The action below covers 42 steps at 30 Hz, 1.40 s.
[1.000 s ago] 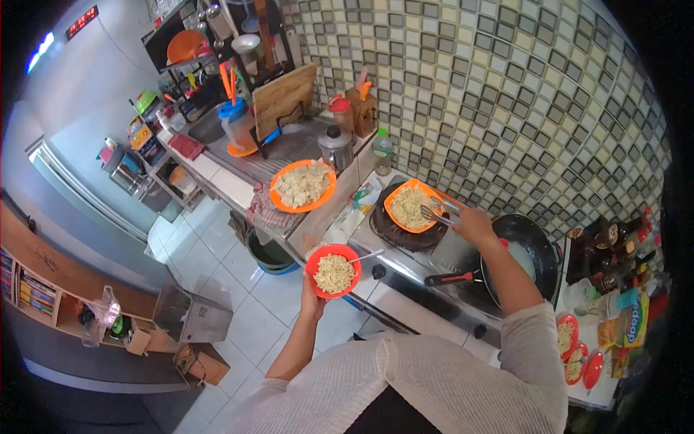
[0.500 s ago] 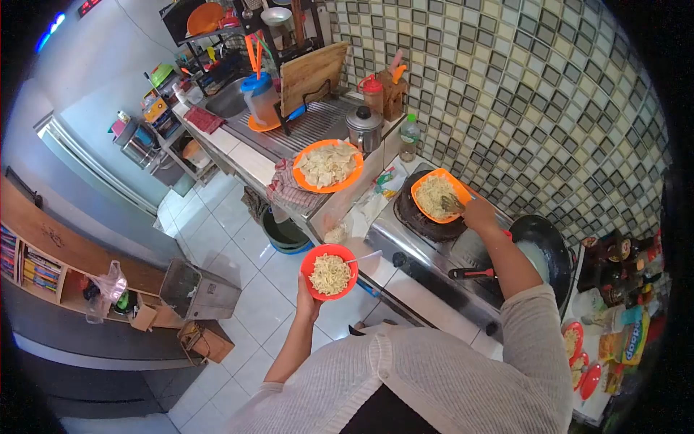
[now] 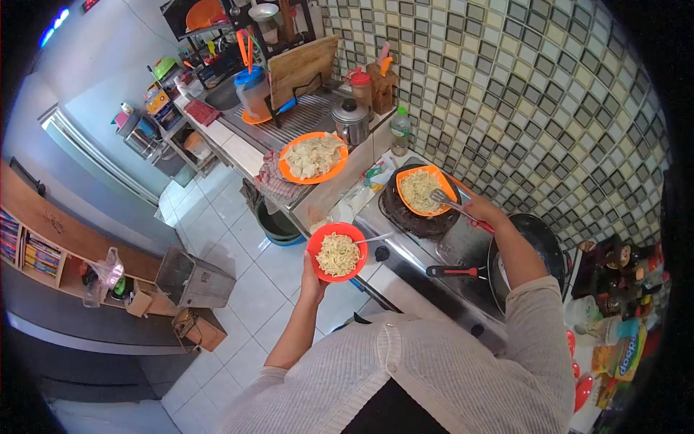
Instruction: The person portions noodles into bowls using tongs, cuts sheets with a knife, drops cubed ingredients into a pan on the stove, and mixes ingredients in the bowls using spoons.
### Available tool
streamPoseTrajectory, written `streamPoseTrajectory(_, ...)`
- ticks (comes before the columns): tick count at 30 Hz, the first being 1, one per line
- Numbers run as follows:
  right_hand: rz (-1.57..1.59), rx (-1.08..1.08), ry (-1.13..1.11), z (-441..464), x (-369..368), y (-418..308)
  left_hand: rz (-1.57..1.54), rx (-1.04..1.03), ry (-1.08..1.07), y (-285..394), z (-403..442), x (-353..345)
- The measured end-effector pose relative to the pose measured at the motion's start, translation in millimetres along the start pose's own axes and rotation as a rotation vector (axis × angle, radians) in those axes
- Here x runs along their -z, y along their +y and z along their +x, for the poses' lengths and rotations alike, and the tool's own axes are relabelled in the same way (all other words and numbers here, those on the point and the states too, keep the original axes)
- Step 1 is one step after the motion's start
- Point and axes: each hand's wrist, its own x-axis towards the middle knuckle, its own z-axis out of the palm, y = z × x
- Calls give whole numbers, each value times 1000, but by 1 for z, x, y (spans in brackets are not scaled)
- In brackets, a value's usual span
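My left hand (image 3: 312, 281) holds up a red bowl (image 3: 316, 247) of noodles, with a utensil handle sticking out at its right. My right hand (image 3: 486, 210) grips metal tongs (image 3: 457, 205) by their red handle, and their tips touch the noodles (image 3: 419, 189) on a square orange plate (image 3: 448, 189). That plate rests over the dark left burner (image 3: 394, 217) of the stove. Beyond the left hand, an orange plate (image 3: 288, 172) of pale, flat food pieces lies at the counter's edge.
A black wok (image 3: 546, 235) sits on the right burner, its handle (image 3: 455, 271) pointing left. A kettle (image 3: 350, 121) and a green-capped bottle (image 3: 400, 132) stand behind the stove. Red bowls and packets are at far right; a grey bin (image 3: 199, 278) stands on the floor.
The tongs have shifted on the orange plate, and more of their handle shows behind my right hand. The red bowl has moved slightly right and up as the view shifted.
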Motion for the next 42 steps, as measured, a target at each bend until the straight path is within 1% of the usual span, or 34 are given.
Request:
streamPoseTrajectory(1,1,5,-5,2,2,7,-4,-17,-19,-4,3,-3)
streamPoseTrajectory(3,236,-18,-8,3,3,20,13,-13,-7,-12,8,-11)
streamPoseTrajectory(4,239,-19,-13,2,3,25,24,-7,-1,-15,11,-15)
streamPoseTrajectory(6,404,33,-66,3,8,31,33,0,18,-17,13,-28)
streamPoseTrajectory(8,458,44,-106,4,15,36,37,7,38,-21,17,-39)
streamPoseTrajectory(9,514,56,-146,4,17,37,21,-1,4,-24,22,-42)
streamPoseTrajectory(10,515,56,-149,5,19,37,7,-9,-29,-27,27,-45)
streamPoseTrajectory(12,521,107,-166,4,23,38,11,-5,-14,-32,36,-51)
streamPoseTrajectory(16,579,131,-206,0,35,36,40,18,-16,-36,57,-67)
streamPoseTrajectory(19,629,147,-171,0,50,32,96,11,-20,-30,65,-89)
streamPoseTrajectory(21,613,222,-165,-3,61,29,100,18,-50,-30,75,-98)
streamPoseTrajectory(25,574,247,-132,-20,73,9,145,48,-106,-30,97,-118)
streamPoseTrajectory(26,482,284,-95,-26,73,3,166,55,-108,-30,100,-124)
streamPoseTrajectory(27,387,323,-58,-34,72,-6,142,26,-157,-35,107,-126)
streamPoseTrajectory(28,384,328,-57,-48,73,-21,140,20,-157,-33,108,-135)
streamPoseTrajectory(30,216,283,-11,-76,66,-48,184,40,-143,-28,106,-152)
streamPoseTrajectory(31,95,385,5,-79,60,-51,186,57,-167,-30,109,-155)
streamPoseTrajectory(32,93,382,4,-80,54,-50,184,60,-168,-32,112,-156)
streamPoseTrajectory(34,-487,791,247,-88,46,-58,198,65,-233,-33,114,-162)
streamPoseTrajectory(35,-554,691,206,-96,44,-61,196,65,-234,-33,114,-164)
streamPoseTrajectory(36,-556,691,206,-103,44,-66,181,74,-242,-33,114,-166)
streamPoseTrajectory(38,-742,643,235,-112,44,-73,164,82,-247,-32,113,-169)
streamPoseTrajectory(40,-786,654,257,-118,48,-76,166,135,-216,-29,109,-175)
streamPoseTrajectory(42,-831,665,280,-121,51,-80,164,129,-210,-30,109,-176)
